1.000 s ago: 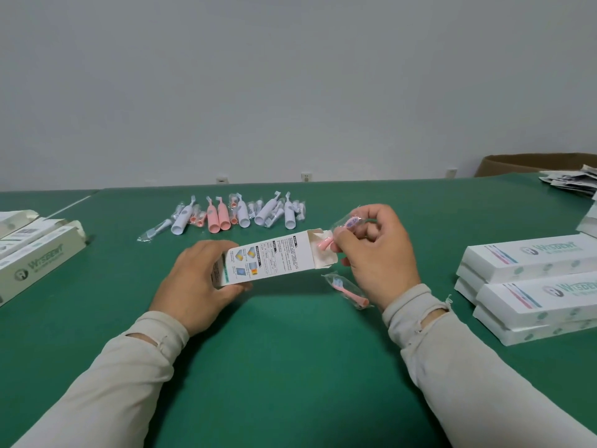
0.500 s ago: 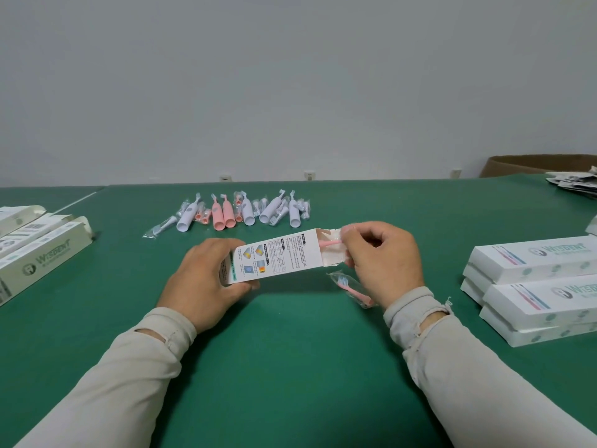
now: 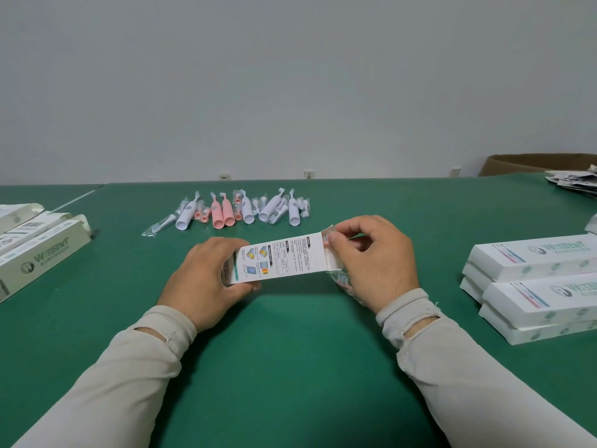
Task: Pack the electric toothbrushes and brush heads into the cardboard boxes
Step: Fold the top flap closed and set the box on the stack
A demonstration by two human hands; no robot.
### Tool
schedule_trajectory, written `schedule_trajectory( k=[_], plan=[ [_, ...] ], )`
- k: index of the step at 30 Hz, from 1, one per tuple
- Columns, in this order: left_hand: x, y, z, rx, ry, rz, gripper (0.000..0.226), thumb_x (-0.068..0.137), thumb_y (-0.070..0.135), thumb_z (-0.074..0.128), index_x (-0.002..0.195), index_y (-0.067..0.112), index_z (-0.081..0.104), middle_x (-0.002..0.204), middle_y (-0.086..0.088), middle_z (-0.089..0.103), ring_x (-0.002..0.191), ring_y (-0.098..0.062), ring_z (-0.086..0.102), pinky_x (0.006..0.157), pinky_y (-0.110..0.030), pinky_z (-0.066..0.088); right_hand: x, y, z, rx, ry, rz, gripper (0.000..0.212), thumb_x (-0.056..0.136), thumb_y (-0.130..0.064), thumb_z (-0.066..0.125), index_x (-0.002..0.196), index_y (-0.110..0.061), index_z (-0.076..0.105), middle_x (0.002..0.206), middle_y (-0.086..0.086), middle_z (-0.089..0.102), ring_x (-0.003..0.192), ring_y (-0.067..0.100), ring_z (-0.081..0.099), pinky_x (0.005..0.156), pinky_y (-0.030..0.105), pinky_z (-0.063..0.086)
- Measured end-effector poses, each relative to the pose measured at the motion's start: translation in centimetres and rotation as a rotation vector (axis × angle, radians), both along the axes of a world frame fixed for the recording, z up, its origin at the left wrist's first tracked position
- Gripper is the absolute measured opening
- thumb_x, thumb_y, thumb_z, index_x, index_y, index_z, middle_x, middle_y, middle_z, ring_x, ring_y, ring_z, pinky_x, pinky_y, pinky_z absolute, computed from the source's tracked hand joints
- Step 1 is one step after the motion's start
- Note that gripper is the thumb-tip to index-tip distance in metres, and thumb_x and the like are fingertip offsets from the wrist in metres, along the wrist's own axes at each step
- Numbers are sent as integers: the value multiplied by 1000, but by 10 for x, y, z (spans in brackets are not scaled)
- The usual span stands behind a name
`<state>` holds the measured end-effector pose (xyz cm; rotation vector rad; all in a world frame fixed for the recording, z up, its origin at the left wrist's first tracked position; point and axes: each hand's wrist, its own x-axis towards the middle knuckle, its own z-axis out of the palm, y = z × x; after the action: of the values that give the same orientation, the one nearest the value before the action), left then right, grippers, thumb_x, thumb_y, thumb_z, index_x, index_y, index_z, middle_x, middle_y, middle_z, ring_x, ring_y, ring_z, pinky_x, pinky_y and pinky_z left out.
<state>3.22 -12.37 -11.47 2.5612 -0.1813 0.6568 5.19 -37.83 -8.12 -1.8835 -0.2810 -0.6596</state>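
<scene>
While the left hand [image 3: 206,276] grips the cardboard box [image 3: 277,260] above the table and the right hand [image 3: 371,263] pinches its open end flap, finished boxes [image 3: 533,286] wait right, yet many toothbrushes [image 3: 245,210] lie unpacked beyond.

Green surface [image 3: 290,367]. Far centre: row of pink and white toothbrush handles [image 3: 237,211] with bagged brush heads. Left edge: open-ended boxes [image 3: 38,250]. Right: stacked closed boxes [image 3: 536,286]. Far right corner: paper leaflets [image 3: 575,184].
</scene>
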Motion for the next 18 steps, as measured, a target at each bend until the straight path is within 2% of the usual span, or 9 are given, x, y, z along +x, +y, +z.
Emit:
schedule_trajectory(
  k=[4, 7, 9, 11, 14, 16, 18],
  plan=[
    [0, -1, 0, 12, -3, 8, 56, 73, 44, 81, 123, 40, 55, 113, 20, 52, 108, -14, 48, 89, -46, 49, 1, -1, 0, -11, 23, -11, 11, 86, -17, 76, 79, -26, 76, 87, -14, 64, 76, -9, 61, 65, 3, 43],
    [0, -1, 0, -2, 8, 27, 55, 73, 44, 82, 122, 41, 55, 111, 20, 51, 109, -15, 48, 91, -47, 48, 1, 0, 0, -50, 10, 4, 19, 86, -18, 76, 73, -31, 70, 87, -14, 61, 75, -9, 60, 64, 3, 43],
    [0, -1, 0, -6, 11, 34, 55, 73, 44, 82, 121, 41, 55, 111, 21, 50, 110, -14, 48, 93, -46, 47, 0, 2, -1, -47, 47, 25, 21, 86, -19, 75, 71, -29, 64, 76, -15, 64, 65, -4, 61, 59, 9, 46],
    [-1, -2, 0, -2, 17, 30, 55, 73, 45, 82, 121, 42, 54, 110, 21, 50, 110, -13, 47, 92, -45, 48, 0, 4, -3, -47, 109, 56, 20, 87, -19, 72, 73, -26, 60, 61, -19, 62, 53, 4, 57, 56, 23, 52],
    [0, -3, 0, 1, 20, 27, 55, 72, 44, 82, 120, 41, 55, 110, 20, 52, 107, -15, 48, 90, -46, 49, -1, 3, 0, -63, 191, 266, 15, 87, -12, 57, 80, -25, 55, 53, -15, 56, 51, 10, 50, 55, 28, 44],
    [0, -2, 0, 3, 19, 22, 55, 72, 40, 83, 119, 39, 56, 109, 20, 52, 107, -15, 49, 89, -46, 49, -4, 0, 5, -72, 306, 461, 7, 80, -20, 48, 85, -23, 52, 51, -10, 53, 49, 10, 49, 51, 22, 39],
    [0, 0, -1, 10, 30, 14, 55, 71, 39, 83, 118, 39, 56, 108, 20, 52, 106, -15, 49, 89, -46, 49, -3, -4, 8, -53, 409, 563, 13, 73, -25, 46, 84, -24, 53, 52, -4, 56, 43, 9, 46, 43, 18, 36]
  ],
)
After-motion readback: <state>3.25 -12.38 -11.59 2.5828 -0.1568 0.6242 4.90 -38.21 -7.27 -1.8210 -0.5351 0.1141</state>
